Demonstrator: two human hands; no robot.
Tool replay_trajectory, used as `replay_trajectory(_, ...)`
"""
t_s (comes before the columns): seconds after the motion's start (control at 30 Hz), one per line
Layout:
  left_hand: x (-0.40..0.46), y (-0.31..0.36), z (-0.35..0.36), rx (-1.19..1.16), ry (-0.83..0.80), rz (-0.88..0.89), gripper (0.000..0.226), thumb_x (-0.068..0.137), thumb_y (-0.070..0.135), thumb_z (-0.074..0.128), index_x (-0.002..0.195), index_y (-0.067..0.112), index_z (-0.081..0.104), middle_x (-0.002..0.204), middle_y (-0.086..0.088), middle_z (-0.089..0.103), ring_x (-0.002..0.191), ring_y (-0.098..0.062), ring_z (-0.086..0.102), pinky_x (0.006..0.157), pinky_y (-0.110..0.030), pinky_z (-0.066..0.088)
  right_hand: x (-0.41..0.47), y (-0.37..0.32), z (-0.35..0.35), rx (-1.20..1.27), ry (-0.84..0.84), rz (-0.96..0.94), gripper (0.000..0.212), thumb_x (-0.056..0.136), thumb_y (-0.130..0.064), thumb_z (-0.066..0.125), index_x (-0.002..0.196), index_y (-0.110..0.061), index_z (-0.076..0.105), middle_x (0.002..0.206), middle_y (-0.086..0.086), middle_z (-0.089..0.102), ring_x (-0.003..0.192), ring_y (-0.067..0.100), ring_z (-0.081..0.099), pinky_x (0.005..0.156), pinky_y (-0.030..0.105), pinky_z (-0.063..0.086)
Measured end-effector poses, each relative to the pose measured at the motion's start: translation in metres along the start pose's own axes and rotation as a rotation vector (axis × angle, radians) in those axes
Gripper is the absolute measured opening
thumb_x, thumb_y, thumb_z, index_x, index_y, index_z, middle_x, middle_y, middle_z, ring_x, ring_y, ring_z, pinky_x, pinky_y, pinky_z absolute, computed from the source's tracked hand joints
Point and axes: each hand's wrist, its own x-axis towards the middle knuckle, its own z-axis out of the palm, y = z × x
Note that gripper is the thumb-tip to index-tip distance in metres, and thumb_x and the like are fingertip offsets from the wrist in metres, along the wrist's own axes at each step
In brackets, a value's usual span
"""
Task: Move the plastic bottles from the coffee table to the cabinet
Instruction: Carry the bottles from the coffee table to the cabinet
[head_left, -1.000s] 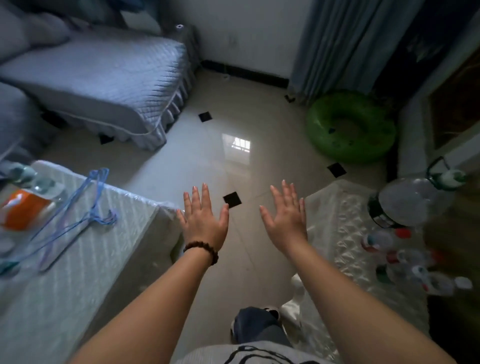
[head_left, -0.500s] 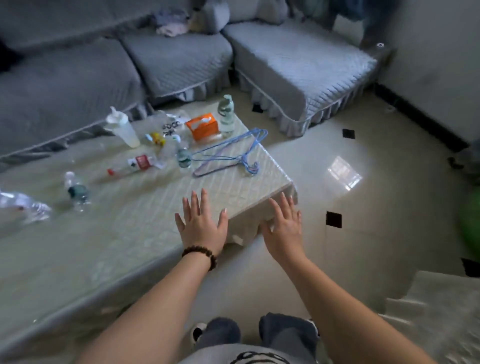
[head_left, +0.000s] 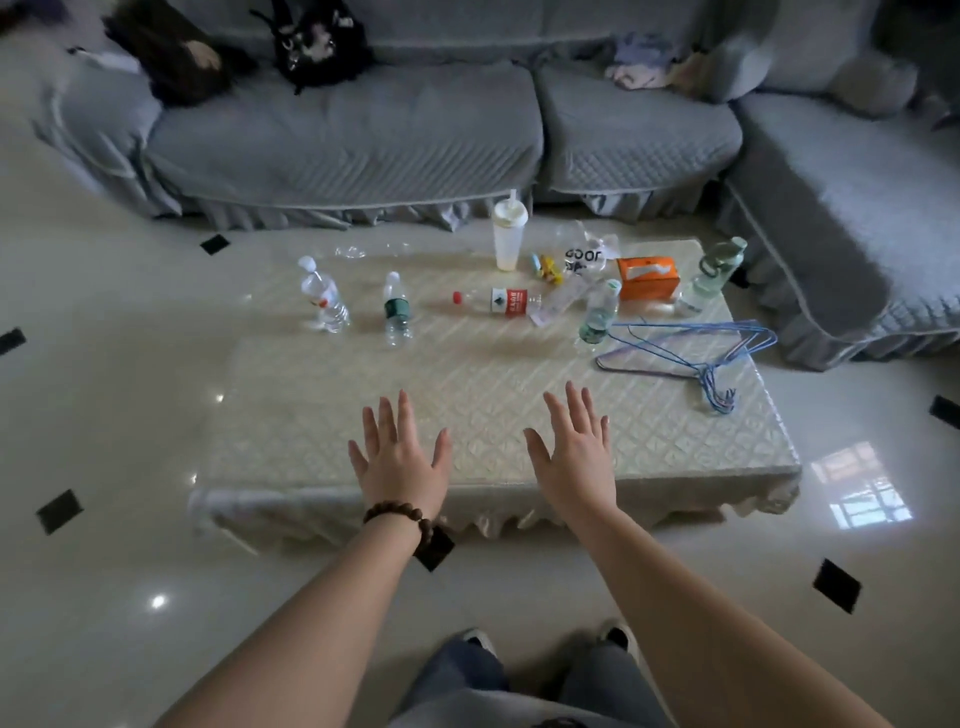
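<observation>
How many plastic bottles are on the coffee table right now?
5: two upright at far left, one lying at centre, one upright by the hangers, one at the far right corner. Clutter may hide others.

The coffee table's near half lies bare, open to a hand from the near edge, while blue hangers crowd the right edge and upright bottles line the far half.

Dim rm, window glare on floor, edges warped.
</observation>
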Motion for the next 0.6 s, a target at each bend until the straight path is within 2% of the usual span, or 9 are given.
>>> replay_trajectory(0.3,0.046,-0.041,-0.013,-0.046,0.036,-0.164,0.074,0.094,0.057,0.034,0.153,0.024,0.003,0.161,-0.002,0.008,0.148,-0.021,0.000,0.117,-0.049,0.002,0.062,-0.045,0.029,-0.059,-0.109,-0.107,0.059,0.099,-0.048,0.033,0.151,-0.024,0.020,0.162,0.000,-0.001,0.148,0.014,-0.013,0.121,0.040,-0.004)
replay_trajectory(0.6,0.149,-0.050,-0.011,-0.043,0.037,-0.263,0.074,0.094,0.051,0.040,0.153,0.023,0.006,0.161,-0.004,0.010,0.148,-0.021,0.002,0.117,-0.049,0.005,0.174,-0.074,0.059,-0.044,-0.176,-0.146,0.058,0.099,-0.045,0.036,0.150,-0.021,0.024,0.162,0.001,0.004,0.148,0.016,-0.008,0.121,0.041,-0.001)
